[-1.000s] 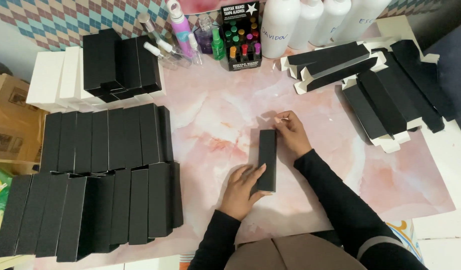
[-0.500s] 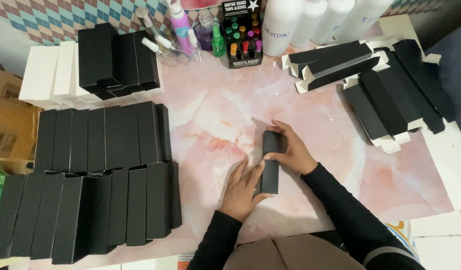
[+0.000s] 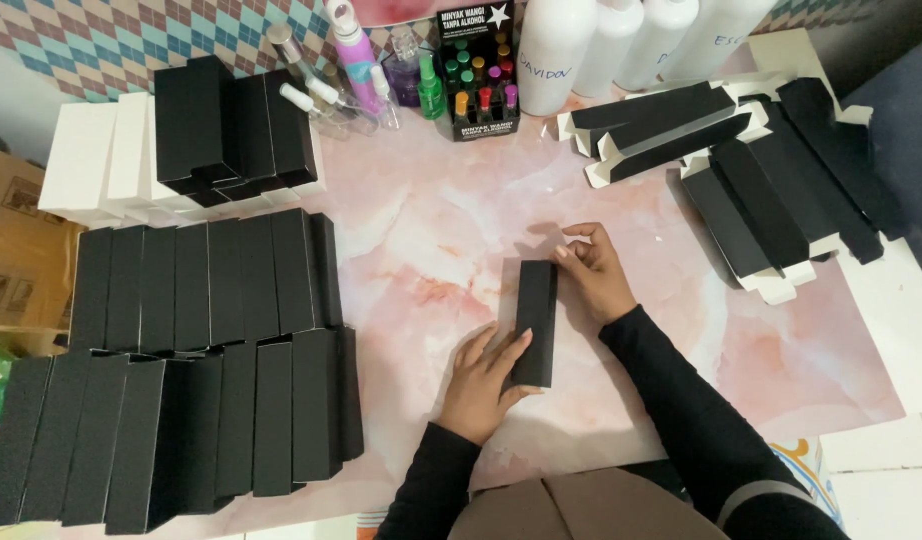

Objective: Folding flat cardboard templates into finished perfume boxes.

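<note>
1. Hands first: the left hand [image 3: 486, 385] lies with fingers stretched along the near end of a long black box [image 3: 535, 322], palm against its left side, thumb tucked at its lower edge.
2. The right hand [image 3: 593, 270] curls at the far end of the same box, fingertips pinching its top right corner (the thumb is hidden behind the fingers, so the exact grip there is hard to make out).
3. That box lies flat and closed, running almost straight away from the person, near the middle of a pink marbled table mat [image 3: 421, 230]; both dark sleeves reach in from the lower edge.
4. To the left, well apart from the hands, two rows of finished black boxes [image 3: 206, 285] lie side by side, the nearer row [image 3: 181, 435] reaching the table's front edge.
5. Behind those sits a stack of black boxes [image 3: 231, 130] next to white boxes [image 3: 86, 160].
6. At the far right a loose heap of flat, unfolded black cartons [image 3: 751, 170] with white insides overlaps at angles.
7. Along the back stand small spray bottles [image 3: 356, 60], a black display carton of coloured vials [image 3: 478, 75] and three tall white bottles [image 3: 621, 40].
</note>
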